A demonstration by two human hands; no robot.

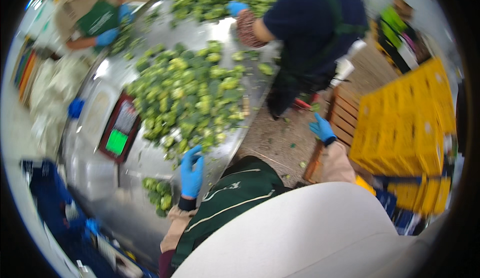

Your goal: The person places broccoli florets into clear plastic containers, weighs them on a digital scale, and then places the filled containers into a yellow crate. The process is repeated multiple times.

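My left hand (pixel 192 171), in a blue glove, is over the near edge of a metal table (pixel 131 176), fingers apart and curved, just below a large heap of green broccoli-like florets (pixel 191 90). A smaller bunch of green florets (pixel 159 195) lies on the table to its left. My right hand (pixel 322 128), also blue-gloved, reaches out to the right over the floor, fingers spread and holding nothing. A digital scale with a dark red casing (pixel 119 128) sits left of the heap, a bright green patch on it.
Stacked yellow plastic crates (pixel 399 131) stand right, beside a wooden slatted pallet (pixel 343 114). A co-worker in dark clothes (pixel 315 26) leans over the table ahead; another in a green apron (pixel 98 21) stands at its far left. Blue crates (pixel 52 199) are at the lower left.
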